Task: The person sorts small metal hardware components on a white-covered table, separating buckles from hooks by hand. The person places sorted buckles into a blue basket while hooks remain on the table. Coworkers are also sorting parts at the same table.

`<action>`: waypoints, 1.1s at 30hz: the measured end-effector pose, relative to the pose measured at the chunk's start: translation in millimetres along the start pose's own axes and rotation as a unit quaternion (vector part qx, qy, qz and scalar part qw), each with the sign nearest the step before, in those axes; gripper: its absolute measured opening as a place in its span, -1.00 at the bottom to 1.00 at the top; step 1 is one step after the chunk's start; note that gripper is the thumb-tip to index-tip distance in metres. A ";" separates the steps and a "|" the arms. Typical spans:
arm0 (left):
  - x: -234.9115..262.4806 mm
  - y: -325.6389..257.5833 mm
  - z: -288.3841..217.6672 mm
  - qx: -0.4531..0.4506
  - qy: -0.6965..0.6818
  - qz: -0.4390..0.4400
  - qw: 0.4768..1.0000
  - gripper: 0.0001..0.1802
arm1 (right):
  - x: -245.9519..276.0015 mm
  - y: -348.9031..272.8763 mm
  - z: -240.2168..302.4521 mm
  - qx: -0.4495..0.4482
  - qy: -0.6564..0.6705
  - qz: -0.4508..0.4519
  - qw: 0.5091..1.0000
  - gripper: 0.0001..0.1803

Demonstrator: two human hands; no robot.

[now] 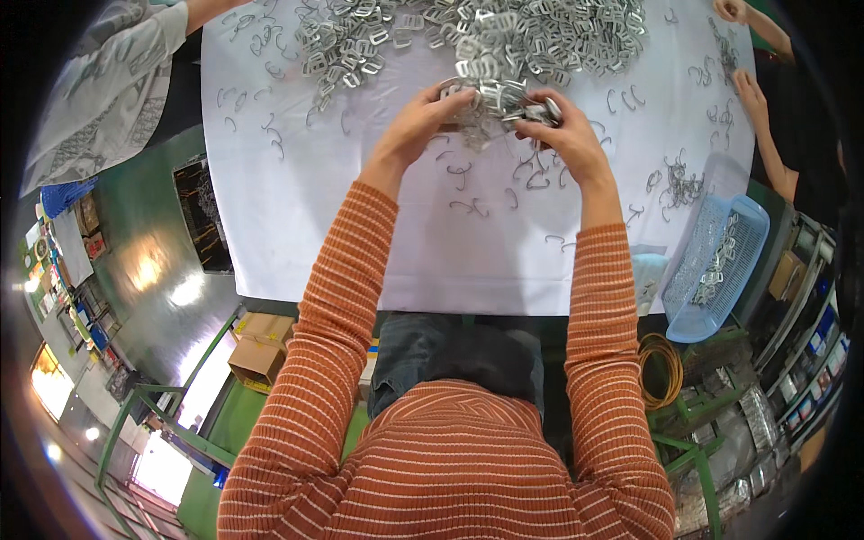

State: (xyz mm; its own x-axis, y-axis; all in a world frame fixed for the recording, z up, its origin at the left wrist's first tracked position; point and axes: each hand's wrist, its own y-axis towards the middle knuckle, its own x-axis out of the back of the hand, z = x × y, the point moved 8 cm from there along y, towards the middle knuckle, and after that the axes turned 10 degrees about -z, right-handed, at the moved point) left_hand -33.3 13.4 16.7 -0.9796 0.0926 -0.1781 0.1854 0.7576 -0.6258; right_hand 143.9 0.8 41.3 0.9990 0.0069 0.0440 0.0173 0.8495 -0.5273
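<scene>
Both arms reach to the near edge of a big pile of flat, silvery metal buckles (562,31) on a white-covered table (315,225). My left hand (423,121) is closed round some buckles, thumb on top, at the left of a loose clump. On the clump's other side my right hand (576,135) curls its fingers round more metal pieces (543,112). Between the hands the buckles are partly blurred, so single pieces are hard to make out. Small bent wire hooks (537,171) lie scattered on the cloth just below my right hand.
A blue plastic basket (715,270) with some metal pieces stands at the table's right edge, near a heap of wire hooks (684,184). Another person's hands (751,94) are at the far right, and another person's sleeve (148,45) is at the far left.
</scene>
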 end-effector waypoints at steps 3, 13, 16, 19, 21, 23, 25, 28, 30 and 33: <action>8.5 -10.8 1.0 -0.022 0.108 0.038 0.993 -0.60 | 30.1 -12.6 -24.7 -0.036 0.036 -0.040 0.998 -0.63; 79.7 -24.5 -13.7 -0.240 0.301 -0.329 0.862 -0.57 | 91.1 -53.8 -52.9 -0.092 -0.032 -0.126 0.987 -0.63; 26.2 -51.0 -34.5 -0.396 0.418 -0.342 0.742 -0.56 | 110.3 -68.5 -63.6 -0.087 0.010 -0.146 0.985 -0.67; -42.2 -50.4 -20.0 -0.430 0.419 -0.238 0.764 -0.57 | 122.9 -78.9 -70.8 -0.077 -0.037 -0.147 0.985 -0.70; -81.5 -44.4 -0.1 -0.424 0.447 -0.202 0.761 -0.62 | 128.9 -80.6 -74.5 0.005 -0.136 -0.148 0.980 -0.72; -105.9 -39.9 11.7 -0.419 0.495 -0.208 0.732 -0.70 | 120.4 -73.8 -73.5 0.007 -0.103 -0.126 0.987 -0.73; -111.2 -38.2 28.0 -0.421 0.520 -0.185 0.720 -0.77 | 101.9 -59.6 -59.0 -0.028 -0.147 -0.109 0.983 -0.75; -128.1 -54.4 41.9 -0.443 0.522 -0.135 0.716 -0.87 | 89.2 -17.5 -38.5 0.149 -0.301 -0.191 0.922 -0.75; -126.7 -64.9 56.6 -0.415 0.523 -0.105 0.737 -0.88 | 75.6 -2.9 -31.4 0.171 -0.399 -0.202 0.878 -0.74; -84.8 -68.0 73.5 -0.207 0.279 -0.172 0.922 -0.90 | 66.0 0.1 -35.2 0.124 -0.432 -0.107 0.887 -0.75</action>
State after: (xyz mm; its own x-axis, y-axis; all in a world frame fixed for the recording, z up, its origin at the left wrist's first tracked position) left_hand 42.8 -93.4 18.6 -0.8837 0.0316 0.4670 -0.0749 0.9753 -0.2077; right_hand 211.3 -17.2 14.4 0.5684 0.1418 0.8104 0.0868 0.9692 -0.2304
